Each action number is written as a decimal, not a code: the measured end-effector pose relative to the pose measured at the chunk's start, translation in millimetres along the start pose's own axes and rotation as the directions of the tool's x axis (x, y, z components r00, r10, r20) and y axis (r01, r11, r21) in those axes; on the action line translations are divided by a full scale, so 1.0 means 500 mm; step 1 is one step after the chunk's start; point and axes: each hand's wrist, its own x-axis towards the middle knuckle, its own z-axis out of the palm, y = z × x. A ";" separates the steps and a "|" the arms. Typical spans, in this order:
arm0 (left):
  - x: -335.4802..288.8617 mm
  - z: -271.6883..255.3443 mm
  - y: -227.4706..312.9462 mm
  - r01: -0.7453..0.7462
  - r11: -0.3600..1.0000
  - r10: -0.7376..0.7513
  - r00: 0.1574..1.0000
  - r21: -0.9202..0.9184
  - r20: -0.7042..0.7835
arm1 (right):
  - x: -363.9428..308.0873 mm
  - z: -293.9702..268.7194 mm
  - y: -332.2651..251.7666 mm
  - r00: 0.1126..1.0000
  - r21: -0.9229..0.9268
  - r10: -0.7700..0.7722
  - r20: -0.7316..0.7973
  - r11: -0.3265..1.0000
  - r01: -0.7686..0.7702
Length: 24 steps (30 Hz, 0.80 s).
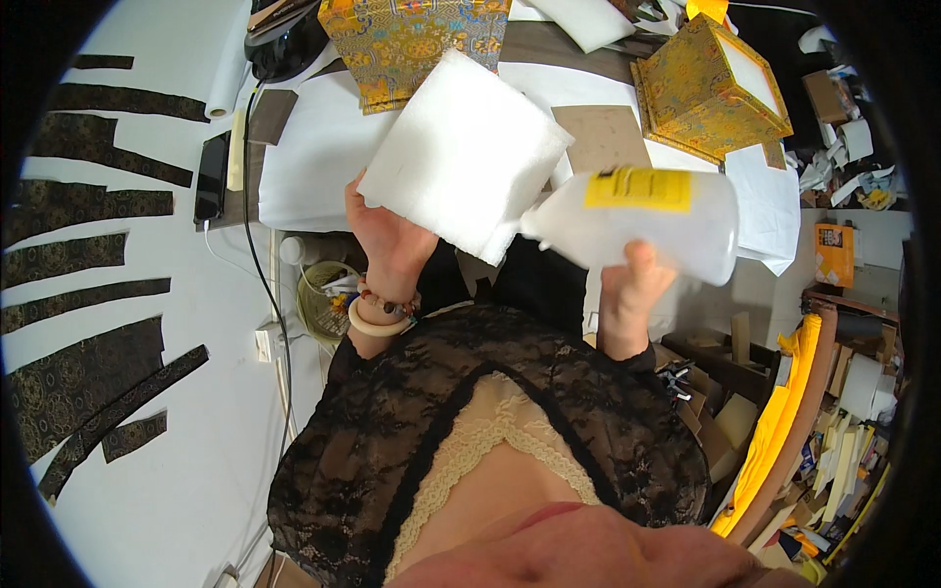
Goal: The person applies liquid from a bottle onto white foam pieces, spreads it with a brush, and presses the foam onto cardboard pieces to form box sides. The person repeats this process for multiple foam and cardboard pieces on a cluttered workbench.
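A white foam block [466, 147] is gripped along its lower-left edge by the left hand [392, 235], above a white-covered table [314, 167]; a tilted white bottle [708, 225] is gripped by the right hand [635, 292], its nozzle [534, 227] pointed at the block's lower-right edge, where contact cannot be determined.

Past the left edge of the table [534, 44], a white wall [211, 294] carries dark patterned strips [88, 377] and a socket [265, 343]. Off its near right corner lies pale floor [706, 309], then a brown board [810, 405] and yellow cloth [781, 412].
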 end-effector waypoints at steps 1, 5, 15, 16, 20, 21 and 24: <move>0.000 0.001 0.000 0.000 1.000 0.000 1.000 -0.006 -0.004 | -0.008 0.010 -0.006 0.996 0.002 0.041 0.073 0.999 -0.042; -0.001 0.004 -0.001 0.001 1.000 -0.001 1.000 -0.013 0.007 | -0.021 0.022 -0.013 0.980 0.062 0.068 0.185 0.995 -0.081; -0.004 0.007 0.002 -0.008 1.000 0.007 1.000 0.018 0.015 | 0.118 -0.004 0.006 0.950 -0.076 -0.294 -0.104 0.955 0.287; -0.005 0.007 0.002 -0.015 0.999 0.015 1.000 0.031 0.012 | 0.129 -0.007 0.008 0.937 -0.101 -0.329 -0.120 0.943 0.318; -0.006 0.006 0.005 -0.016 0.999 0.016 1.000 0.043 0.010 | 0.136 -0.004 0.007 0.944 -0.061 -0.310 -0.110 0.951 0.305; -0.005 0.006 0.007 -0.018 0.999 0.017 1.000 0.037 0.015 | 0.120 0.005 0.006 0.951 -0.059 -0.292 -0.099 0.956 0.287; -0.007 0.002 0.010 -0.014 1.000 0.014 1.000 0.006 0.027 | 0.055 -0.003 0.011 0.978 -0.071 -0.206 -0.032 0.977 0.203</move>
